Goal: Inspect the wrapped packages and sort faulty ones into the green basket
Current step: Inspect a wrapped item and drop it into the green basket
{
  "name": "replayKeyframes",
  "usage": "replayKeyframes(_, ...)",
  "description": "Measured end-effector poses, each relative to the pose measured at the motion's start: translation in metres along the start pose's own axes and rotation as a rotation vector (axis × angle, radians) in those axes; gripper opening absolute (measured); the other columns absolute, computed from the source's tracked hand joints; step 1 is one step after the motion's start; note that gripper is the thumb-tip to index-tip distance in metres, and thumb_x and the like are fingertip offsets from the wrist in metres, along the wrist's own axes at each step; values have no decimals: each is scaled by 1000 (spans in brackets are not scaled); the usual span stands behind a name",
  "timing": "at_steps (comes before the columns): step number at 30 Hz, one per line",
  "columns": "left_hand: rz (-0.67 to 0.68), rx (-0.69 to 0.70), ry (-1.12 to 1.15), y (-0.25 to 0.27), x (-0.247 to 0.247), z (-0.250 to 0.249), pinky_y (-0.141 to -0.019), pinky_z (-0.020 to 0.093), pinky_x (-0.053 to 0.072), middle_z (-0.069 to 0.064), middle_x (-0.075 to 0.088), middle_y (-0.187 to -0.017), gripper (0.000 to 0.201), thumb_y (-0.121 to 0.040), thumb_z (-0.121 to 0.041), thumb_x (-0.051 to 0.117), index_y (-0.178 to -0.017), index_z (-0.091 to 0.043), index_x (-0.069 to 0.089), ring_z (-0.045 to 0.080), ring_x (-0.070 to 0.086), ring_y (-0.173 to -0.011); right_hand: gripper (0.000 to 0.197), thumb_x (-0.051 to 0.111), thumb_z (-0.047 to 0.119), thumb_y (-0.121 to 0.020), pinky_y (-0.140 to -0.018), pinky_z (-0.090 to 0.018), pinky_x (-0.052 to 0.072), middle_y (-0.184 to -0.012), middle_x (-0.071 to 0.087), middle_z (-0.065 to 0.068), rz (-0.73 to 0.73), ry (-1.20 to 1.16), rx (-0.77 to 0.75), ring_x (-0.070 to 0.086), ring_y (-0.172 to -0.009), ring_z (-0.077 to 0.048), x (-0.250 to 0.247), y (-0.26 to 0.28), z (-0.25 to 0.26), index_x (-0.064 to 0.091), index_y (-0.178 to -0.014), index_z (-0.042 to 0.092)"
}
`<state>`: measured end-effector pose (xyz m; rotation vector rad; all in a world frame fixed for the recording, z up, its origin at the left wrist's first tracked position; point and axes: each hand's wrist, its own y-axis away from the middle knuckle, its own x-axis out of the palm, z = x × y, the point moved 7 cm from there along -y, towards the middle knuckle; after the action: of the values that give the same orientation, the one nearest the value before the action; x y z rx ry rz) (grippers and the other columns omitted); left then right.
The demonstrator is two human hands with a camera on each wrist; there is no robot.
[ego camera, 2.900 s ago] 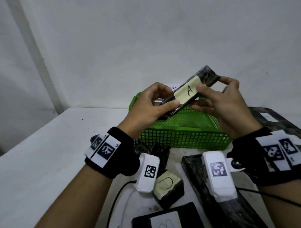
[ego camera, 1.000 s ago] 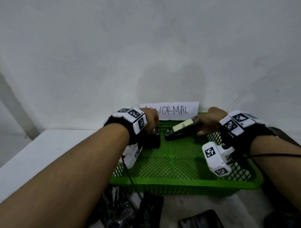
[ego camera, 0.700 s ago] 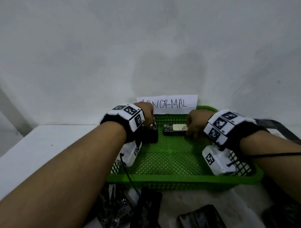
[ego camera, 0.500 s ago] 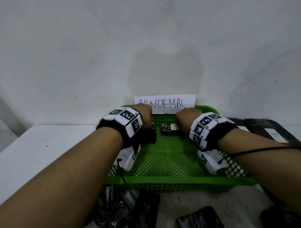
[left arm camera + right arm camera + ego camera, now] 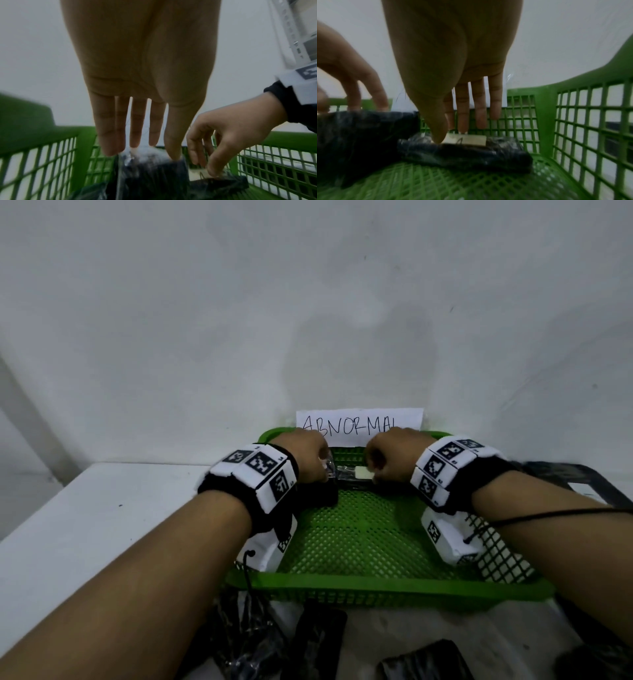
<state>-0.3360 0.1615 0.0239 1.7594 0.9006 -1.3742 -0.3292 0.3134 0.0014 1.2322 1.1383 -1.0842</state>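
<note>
The green basket (image 5: pixel 376 589) sits against the wall, and both of my hands reach into its far end. A long black wrapped package with a pale label (image 5: pixel 351 474) lies on the basket floor. My right hand (image 5: pixel 388 460) pinches it lightly, thumb on the label (image 5: pixel 465 140) and fingertips (image 5: pixel 462 121) at its back edge. A second, bulkier black wrapped package (image 5: pixel 154 173) stands just left of it. My left hand (image 5: pixel 142 148) has straight fingers whose tips touch that package's top. The two packages (image 5: pixel 471 152) (image 5: pixel 359 132) almost meet.
A paper sign reading ABNORMAL (image 5: pixel 359 426) is fixed to the basket's back rim. Several black wrapped packages (image 5: pixel 318 642) lie on the white table (image 5: pixel 85 525) in front of the basket. More flat black packages (image 5: pixel 582 477) sit at the right.
Both hands carried the labelled package from in front of me into the basket. My right hand laid it flat at the far end; my left hand went to the bulkier package.
</note>
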Motion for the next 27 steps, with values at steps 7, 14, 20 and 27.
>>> replayKeyframes(7, -169, -2, 58, 41, -42, -8, -93, 38, 53, 2, 66, -116, 27, -89, -35, 68, -113, -22, 66, 24, 63, -105, 7, 73, 35, -85, -79, -32, 53, -95, 68, 8, -191, -87, 28, 65, -89, -18, -66, 36, -1, 70, -88, 30)
replayKeyframes(14, -353, 74, 85, 119, -78, -31, -89, 37, 53, -5, 69, -107, 15, -91, -36, 65, -100, -26, 70, 20, 64, -100, 12, 69, 43, -90, -77, -32, 50, -96, 71, 5, -311, -76, 24, 66, -89, -20, -102, 95, 25, 69, -88, 31)
replayKeyframes(20, -117, 27, 87, 172, -16, -21, -77, 29, 45, -5, 67, -97, 18, -92, -42, 65, -95, -25, 69, 16, 62, -92, 23, 78, 52, -79, -80, -31, 51, -87, 67, 12, -182, -161, -26, 63, -84, -13, -64, 153, 62, 70, -84, 31)
replayKeyframes(27, -191, -32, 175, 176, 6, -6, -69, 25, 41, -11, 59, -78, 21, -76, -24, 84, -86, -21, 65, 12, 58, -79, 22, 85, 45, -75, -73, -29, 51, -76, 66, 16, -120, -234, -56, 62, -77, -6, -17, 179, 84, 73, -76, 27)
